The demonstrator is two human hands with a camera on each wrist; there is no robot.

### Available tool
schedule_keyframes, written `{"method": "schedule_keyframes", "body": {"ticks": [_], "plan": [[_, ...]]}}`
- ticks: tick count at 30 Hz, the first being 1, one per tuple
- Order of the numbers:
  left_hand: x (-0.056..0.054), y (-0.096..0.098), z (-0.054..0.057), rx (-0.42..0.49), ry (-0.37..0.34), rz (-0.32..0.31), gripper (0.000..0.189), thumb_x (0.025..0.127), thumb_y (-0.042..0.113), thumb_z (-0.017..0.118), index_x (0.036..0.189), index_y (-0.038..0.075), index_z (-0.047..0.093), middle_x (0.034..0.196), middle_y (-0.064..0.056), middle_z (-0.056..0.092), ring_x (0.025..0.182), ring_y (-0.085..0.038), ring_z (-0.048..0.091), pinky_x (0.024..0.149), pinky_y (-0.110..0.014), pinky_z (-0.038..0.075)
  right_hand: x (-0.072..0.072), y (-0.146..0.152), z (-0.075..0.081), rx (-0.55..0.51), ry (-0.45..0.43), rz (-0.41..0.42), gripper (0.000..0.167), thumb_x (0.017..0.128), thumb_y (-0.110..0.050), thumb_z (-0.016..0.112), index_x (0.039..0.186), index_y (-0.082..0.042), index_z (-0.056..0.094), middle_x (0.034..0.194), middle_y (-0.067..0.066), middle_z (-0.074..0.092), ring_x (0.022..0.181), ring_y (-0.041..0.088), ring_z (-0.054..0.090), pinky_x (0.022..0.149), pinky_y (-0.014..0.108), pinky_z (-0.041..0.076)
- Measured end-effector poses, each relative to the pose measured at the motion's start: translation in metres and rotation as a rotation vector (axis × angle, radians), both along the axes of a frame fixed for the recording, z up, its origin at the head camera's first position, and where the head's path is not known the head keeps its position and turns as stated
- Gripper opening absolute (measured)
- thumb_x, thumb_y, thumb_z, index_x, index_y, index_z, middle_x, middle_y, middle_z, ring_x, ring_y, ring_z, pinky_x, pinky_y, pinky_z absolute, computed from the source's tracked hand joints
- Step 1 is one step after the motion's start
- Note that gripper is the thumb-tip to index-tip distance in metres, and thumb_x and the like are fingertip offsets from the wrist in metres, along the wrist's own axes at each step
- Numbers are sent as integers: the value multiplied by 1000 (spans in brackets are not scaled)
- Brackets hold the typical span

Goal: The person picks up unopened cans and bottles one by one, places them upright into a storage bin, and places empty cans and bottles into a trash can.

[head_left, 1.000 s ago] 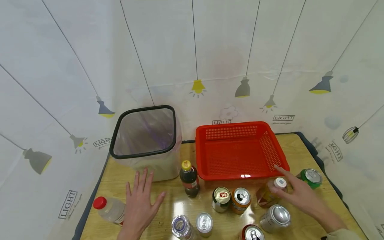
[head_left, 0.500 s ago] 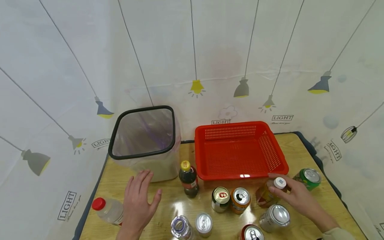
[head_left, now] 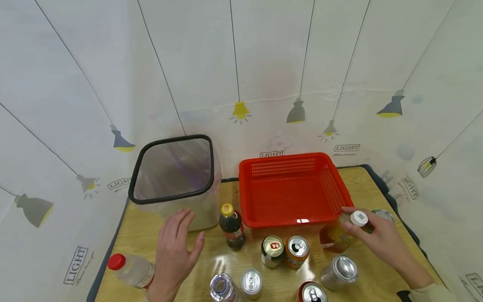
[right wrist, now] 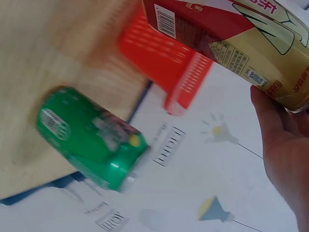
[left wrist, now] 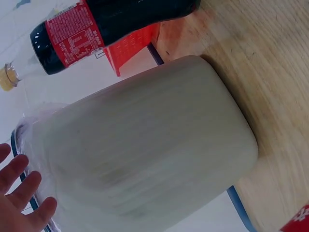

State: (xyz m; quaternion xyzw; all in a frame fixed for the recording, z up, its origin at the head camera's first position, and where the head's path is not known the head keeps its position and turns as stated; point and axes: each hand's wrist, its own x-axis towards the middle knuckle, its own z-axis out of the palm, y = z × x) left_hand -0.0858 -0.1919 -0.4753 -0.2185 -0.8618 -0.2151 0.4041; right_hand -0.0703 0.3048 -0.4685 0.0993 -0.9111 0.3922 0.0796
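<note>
I'm holding the white-capped btl (head_left: 333, 237) w/ my R grip (head_left: 381, 239), thumb + fingers pinching it near the cap. On head cam it's slanting R, just in front of the near R corner of the red basket (head_left: 284, 199) & outside it; I'm not able to tell if its base is touching the surface (head_left: 200, 268). Green can (right wrist: 89, 137) is sitting just beyond the R grip, mostly hidden on head cam, showing plainly on R wrist cam. Silver can (head_left: 337, 274) is standing on the btl's near side.

My L grip (head_left: 174, 249) is hanging relaxed, fingers loosely bent, thumb out to the side, in front of the lined bin (head_left: 205, 214); I'm not able to tell if fingertips are touching it. Dark cola btl (head_left: 232, 230) w/ yellow cap is standing near the bin & basket. Red-capped btl (head_left: 132, 270) is showing at far L. Gold-top can (head_left: 272, 251) & orange can (head_left: 297, 252) are standing side by side; clear btl (head_left: 222, 290), small silver-lid can (head_left: 251, 283) & red can (head_left: 312, 294) are sitting nearest.
</note>
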Motion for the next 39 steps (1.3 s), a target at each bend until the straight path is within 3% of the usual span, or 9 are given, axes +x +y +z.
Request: {"method": "schedule_keyframes", "body": {"ticks": [8,13,17,21,26,30,35,39], "plan": [[2,-4,-14,-32,-149,-1,55,105,48,48,120,-1,69,115,-17,71,100,-38,69,81,-56,55,-9,-3,43,-2,93,-37,37,96,-14,75,133,-9,70,115,12,75,85,0,63,68,15,53],[2,-10,-32,-21,-223,-3,37,97,32,65,117,1,69,109,-14,73,96,-36,71,78,-53,57,-29,-9,61,24,177,-80,34,96,-16,75,129,-10,70,105,9,75,76,5,60,63,15,49],[4,-14,-49,4,-325,39,33,90,21,75,117,4,70,111,-12,74,99,-35,71,81,-52,57,-51,-16,67,47,152,-126,36,99,-27,73,130,-9,69,103,11,74,77,14,60,62,18,48],[7,-15,-64,23,-424,85,30,91,19,76,118,8,71,112,-10,74,102,-34,71,83,-53,56,-79,-24,63,30,60,-177,47,102,-41,67,131,-4,65,114,19,73,91,29,66,75,30,57],[9,-16,-74,29,-462,102,26,92,19,76,115,8,73,109,-9,74,100,-32,72,78,-53,56,-120,-32,50,-9,-23,-234,58,102,-51,61,126,2,62,121,25,70,107,41,68,91,57,57],[8,-17,-78,28,-498,102,24,93,20,75,115,9,73,110,-8,75,100,-30,72,78,-52,57,-152,-37,38,32,-27,-276,61,101,-54,60,119,4,64,116,26,72,102,40,69,88,55,58],[11,-19,-84,34,-531,116,24,92,16,75,115,8,73,111,-8,75,101,-30,72,81,-52,56,-184,-38,23,68,-67,-312,67,101,-57,58,120,7,63,115,26,71,96,37,69,84,53,59],[13,-18,-90,39,-574,131,22,94,17,74,114,8,74,110,-7,74,100,-30,72,81,-52,57,-201,-34,11,94,-112,-338,64,100,-56,59,114,7,60,105,24,69,84,33,66,71,44,58]]}}
